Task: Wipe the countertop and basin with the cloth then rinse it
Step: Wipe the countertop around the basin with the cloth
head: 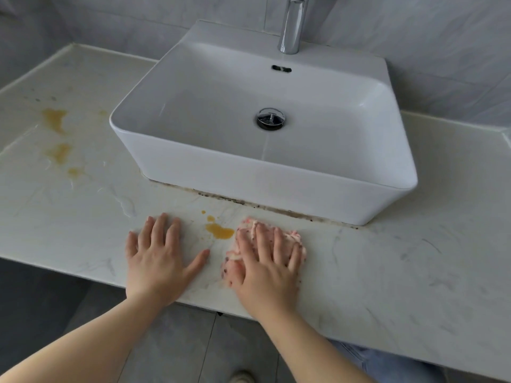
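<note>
Stained marble countertop (387, 258), white basin (249, 175)

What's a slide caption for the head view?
Right hand presses the cloth on the countertop beside an orange spill; left hand rests flat nearby, basin behind.

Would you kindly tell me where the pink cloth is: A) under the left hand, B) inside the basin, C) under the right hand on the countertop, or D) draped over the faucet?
C: the right hand presses flat on the pink cloth on the countertop, while the left hand rests on bare stone.
</note>
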A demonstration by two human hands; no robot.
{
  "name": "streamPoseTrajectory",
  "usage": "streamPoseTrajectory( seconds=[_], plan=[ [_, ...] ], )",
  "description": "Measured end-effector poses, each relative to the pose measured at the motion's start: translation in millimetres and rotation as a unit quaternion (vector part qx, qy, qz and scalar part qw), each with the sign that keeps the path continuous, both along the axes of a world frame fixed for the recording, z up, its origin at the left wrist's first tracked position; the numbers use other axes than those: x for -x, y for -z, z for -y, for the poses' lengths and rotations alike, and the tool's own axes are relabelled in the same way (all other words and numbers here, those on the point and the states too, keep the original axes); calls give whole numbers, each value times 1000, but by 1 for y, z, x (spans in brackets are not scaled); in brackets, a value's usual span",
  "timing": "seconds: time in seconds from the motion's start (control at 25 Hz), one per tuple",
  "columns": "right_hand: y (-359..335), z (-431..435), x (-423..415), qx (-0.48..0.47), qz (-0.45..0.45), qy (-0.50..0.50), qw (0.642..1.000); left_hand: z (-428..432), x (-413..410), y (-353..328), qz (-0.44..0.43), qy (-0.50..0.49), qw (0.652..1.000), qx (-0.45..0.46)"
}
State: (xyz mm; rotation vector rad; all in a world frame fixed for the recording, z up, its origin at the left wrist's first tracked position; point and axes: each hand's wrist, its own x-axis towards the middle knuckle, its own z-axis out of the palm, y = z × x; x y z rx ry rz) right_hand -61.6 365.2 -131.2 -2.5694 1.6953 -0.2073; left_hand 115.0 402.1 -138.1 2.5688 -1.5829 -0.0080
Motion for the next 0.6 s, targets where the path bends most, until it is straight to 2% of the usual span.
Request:
streamPoseTrajectory(
  seconds=[0.04, 0.12, 0.24, 0.36, 0.4, 0.48, 0.56, 0.6],
  plan=[
    [-3, 4, 6, -11, -8, -27, 1000, 0, 0, 0, 0, -1, 1000, 3],
    [6, 9, 47, 14, -26, -13, 999, 0, 1, -1, 0, -3, 1000, 3],
    [6, 1, 130, -4, -53, 129, 990, 0, 1, -1, -2, -7, 1000, 1],
    [-2, 5, 126, -74, -77, 245, 964, 0, 2, 0, 2, -6, 1000, 0],
    [-2, 5, 103, -83, -72, 238, 965, 0, 2, 0, 3, -4, 1000, -3],
    [-2, 6, 49, -36, -38, 140, 989, 0, 2, 0, 3, -2, 1000, -4],
    [-2, 12, 20, -72, -38, 23, 996, 0, 2, 0, -1, 3, 1000, -9],
    [-3, 15, 23, -95, -45, 4, 995, 0, 2, -1, -2, 5, 1000, -11]
  ],
)
